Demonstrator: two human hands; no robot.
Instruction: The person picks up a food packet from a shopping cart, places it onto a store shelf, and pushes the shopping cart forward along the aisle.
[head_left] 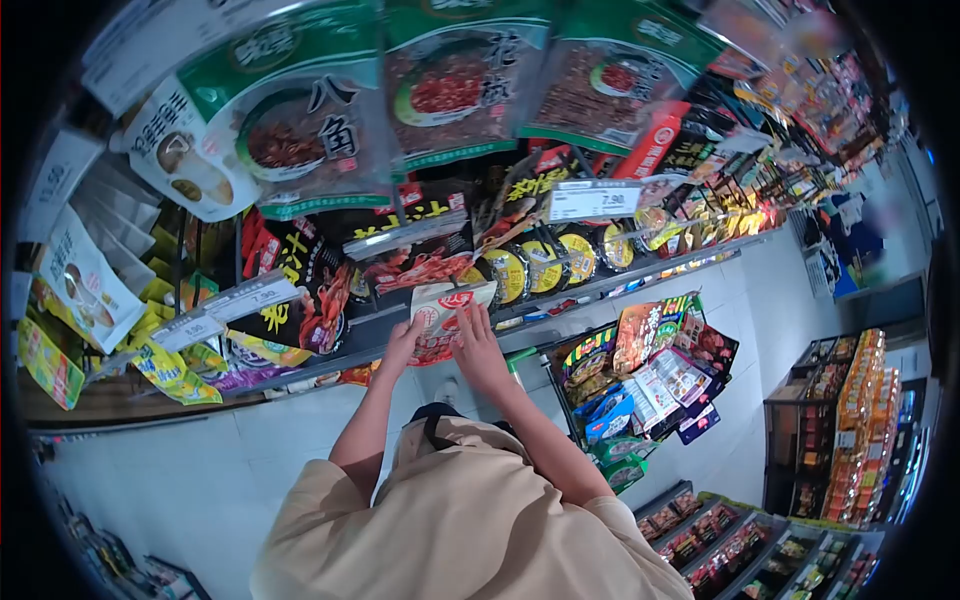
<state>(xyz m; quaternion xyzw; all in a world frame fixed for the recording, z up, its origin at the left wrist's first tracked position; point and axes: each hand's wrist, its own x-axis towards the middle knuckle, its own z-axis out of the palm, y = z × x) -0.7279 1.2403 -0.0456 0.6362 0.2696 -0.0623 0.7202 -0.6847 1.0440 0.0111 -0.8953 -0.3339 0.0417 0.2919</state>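
Observation:
A cream and red packet [432,318] is held up in front of me, close to the shelf's lower edge. My left hand [402,346] grips its left side, fingers closed along that edge. On the right part of the packet lies my right hand [479,350], fingers reaching up over the front; its thumb is hard to make out. Just behind the packet hang black bags with crayfish pictures [415,255]. To the right of it, round tubs with yellow labels [545,268] stand in a row.
Large green-topped spice bags [460,85] hang above, with price tags [595,200] on the hooks. A cart or basket full of snack packets [655,385] stands at my right. Further right is a rack of orange-packed goods [858,430], with low display bins [740,540] behind me.

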